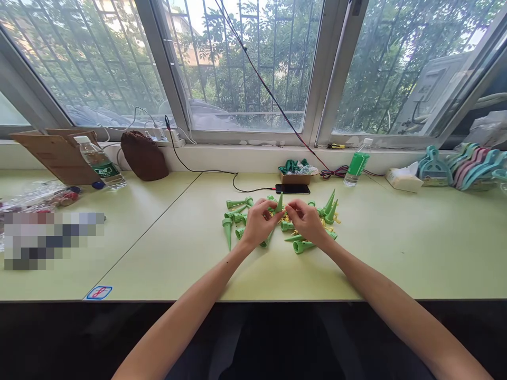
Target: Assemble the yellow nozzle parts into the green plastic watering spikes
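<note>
My left hand is closed on a green cone-shaped piece, its tip pointing up. Just to the right, my right hand has its fingers pinched close to the base of that piece; whatever they hold is too small to make out. Around and under both hands lie several green cones, among them one at the left and one at the lower right. Small yellow pieces are scattered among them, mostly by my right hand.
Behind the pile are a black phone and a small cardboard box. Bottles stand at the left and right. Farther right are a tissue pack and coloured hangers. A brown bag sits by the window.
</note>
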A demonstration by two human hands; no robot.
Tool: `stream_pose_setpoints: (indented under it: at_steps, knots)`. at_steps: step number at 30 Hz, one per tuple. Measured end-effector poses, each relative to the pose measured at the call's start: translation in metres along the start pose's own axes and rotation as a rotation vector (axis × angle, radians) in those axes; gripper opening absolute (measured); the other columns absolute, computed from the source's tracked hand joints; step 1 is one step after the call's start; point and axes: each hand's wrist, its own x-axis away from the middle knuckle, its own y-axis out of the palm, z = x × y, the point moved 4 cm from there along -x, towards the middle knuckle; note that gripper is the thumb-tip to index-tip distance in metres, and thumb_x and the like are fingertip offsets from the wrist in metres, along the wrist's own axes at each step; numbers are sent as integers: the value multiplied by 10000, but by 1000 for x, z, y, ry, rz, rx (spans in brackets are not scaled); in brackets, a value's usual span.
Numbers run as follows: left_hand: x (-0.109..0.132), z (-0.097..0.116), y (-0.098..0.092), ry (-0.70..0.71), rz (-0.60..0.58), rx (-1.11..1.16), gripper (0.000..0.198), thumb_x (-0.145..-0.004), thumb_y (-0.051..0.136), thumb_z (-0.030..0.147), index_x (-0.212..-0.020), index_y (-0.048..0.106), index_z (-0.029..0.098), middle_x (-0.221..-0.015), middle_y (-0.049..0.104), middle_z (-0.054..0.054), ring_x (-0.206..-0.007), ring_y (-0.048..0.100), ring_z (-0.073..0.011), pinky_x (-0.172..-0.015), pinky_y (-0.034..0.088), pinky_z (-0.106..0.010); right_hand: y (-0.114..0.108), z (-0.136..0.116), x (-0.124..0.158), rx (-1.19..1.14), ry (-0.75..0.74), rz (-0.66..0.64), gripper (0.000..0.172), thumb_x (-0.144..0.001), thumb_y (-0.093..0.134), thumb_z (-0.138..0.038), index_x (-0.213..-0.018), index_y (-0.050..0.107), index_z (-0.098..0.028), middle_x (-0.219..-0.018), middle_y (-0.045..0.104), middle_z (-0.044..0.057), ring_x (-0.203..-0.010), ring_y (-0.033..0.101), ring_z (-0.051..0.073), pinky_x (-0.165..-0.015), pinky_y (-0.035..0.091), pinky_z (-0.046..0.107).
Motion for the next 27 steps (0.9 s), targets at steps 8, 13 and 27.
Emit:
stream_pose_setpoints:
  at_steps: [8, 13, 27]
  knots:
    - [1, 0, 2, -4, -25, -39, 176, -820, 671, 336, -918, 651, 192, -908, 575, -25, -555, 459, -60, -542, 422, -219, 0, 1, 1, -14, -2, 13, 255, -937, 495, -422, -861, 572, -192, -641, 536, -12, -524, 485, 115, -507, 381, 235]
    - [1, 3, 1, -44, -11, 20, 243, -872, 599, 408, -943, 624, 177, -889, 612, -26, -541, 462, -60, -531, 410, -210, -5, 0, 0, -19, 2, 95, 252, -941, 491, -423, -865, 564, -195, -614, 509, -26, -494, 458, 104, -483, 370, 221]
    - [2, -11, 13, -302, -205, 176, 711, -892, 340, 701, -639, 670, 124, -599, 633, -53, -383, 427, -76, -414, 332, -234, -6, -6, 1, -62, -39, 83, 257, -961, 466, -416, -845, 534, -198, -639, 499, -32, -488, 455, 82, -489, 387, 207]
